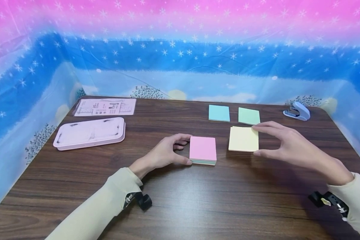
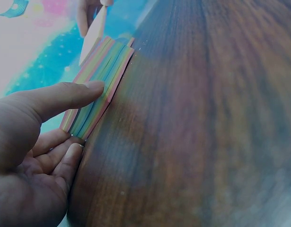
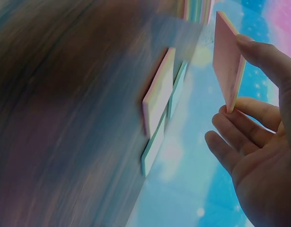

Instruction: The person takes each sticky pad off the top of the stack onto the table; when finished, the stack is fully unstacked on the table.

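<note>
In the head view, a multicoloured stack of sticky notes point(image 1: 202, 148) with a pink top sits mid-table. My left hand point(image 1: 168, 151) grips it at its left side, thumb on the near corner and index finger at the far one. The left wrist view shows the layered edges of the stack point(image 2: 100, 80). My right hand point(image 1: 291, 143) pinches a thin yellow sticky note pad point(image 1: 243, 139) by its right side, thumb near and fingers far. The right wrist view has this pad point(image 3: 227, 64) raised off the table, its underside pink.
Behind the held pad lie a teal pad point(image 1: 219, 113) and a light green pad point(image 1: 249, 115). Below it, a pale pad point(image 3: 159, 94) lies on the table. A stapler point(image 1: 298, 111) stands far right. At left are a pink case point(image 1: 90, 132) and a printed card point(image 1: 105, 106).
</note>
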### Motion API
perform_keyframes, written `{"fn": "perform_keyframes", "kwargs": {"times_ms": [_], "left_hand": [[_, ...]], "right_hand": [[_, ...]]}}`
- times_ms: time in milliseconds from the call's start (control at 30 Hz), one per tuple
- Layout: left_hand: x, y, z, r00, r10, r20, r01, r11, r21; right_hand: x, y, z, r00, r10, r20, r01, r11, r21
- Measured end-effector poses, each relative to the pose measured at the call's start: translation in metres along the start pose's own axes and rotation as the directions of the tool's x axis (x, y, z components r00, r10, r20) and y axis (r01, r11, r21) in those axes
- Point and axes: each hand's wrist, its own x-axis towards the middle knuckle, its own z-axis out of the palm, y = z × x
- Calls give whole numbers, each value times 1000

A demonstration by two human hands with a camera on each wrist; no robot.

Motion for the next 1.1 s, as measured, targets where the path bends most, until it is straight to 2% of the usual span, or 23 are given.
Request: {"fn": "perform_keyframes", "kwargs": {"times_ms": [367,700,900,1100], "left_hand": [[1,0,0,1000,2,5,-2,1000,2],[0,1,-1,1000,-2,2,2,1000,6],[-1,1,-1,1000,-3,4,3,1000,5],[-1,1,0,1000,-4,2,4,1000,5]], "right_hand": [[-25,32,-11,993,118,-12,-119,992,-32],[-40,60,-15,969,247,5,-246,968,-53],[-46,75,-16,954,296,41,-292,952,-90],[-50,88,-16,948,310,63,-303,948,-101]]}}
